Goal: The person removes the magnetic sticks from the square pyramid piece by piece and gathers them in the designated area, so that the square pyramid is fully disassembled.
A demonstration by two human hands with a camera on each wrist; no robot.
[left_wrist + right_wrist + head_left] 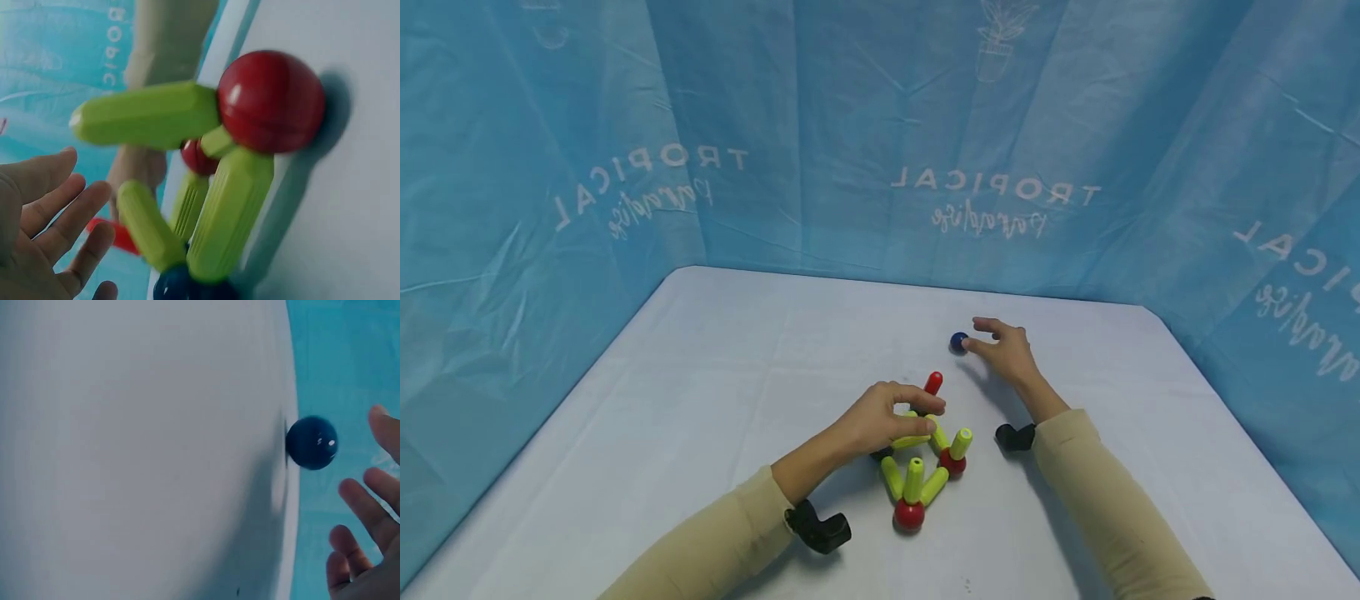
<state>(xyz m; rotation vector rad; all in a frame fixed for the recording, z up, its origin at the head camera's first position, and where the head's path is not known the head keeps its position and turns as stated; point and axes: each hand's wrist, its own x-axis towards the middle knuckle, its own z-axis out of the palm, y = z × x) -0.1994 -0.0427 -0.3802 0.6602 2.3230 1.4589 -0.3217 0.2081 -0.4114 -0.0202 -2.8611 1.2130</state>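
A frame of yellow-green sticks (935, 486) joined by balls lies on the white table. Its front red ball (909, 515) and right red ball (952, 463) each carry an upright yellow-green stick. At the frame's back a red stick (933, 383) stands up. My left hand (880, 421) hovers over the frame's left side, fingers loosely spread and holding nothing; it hides part of the frame. In the left wrist view a dark blue ball (190, 286) joins lower sticks. My right hand (1006, 354) reaches a separate blue ball (312, 442), thumb and fingers apart beside it.
The white table (715, 358) is bordered by blue printed curtains (865, 225) at the back and sides. A black wrist camera mount (818, 529) sits under the left wrist, another black mount (1015, 437) beside the right wrist, low over the table.
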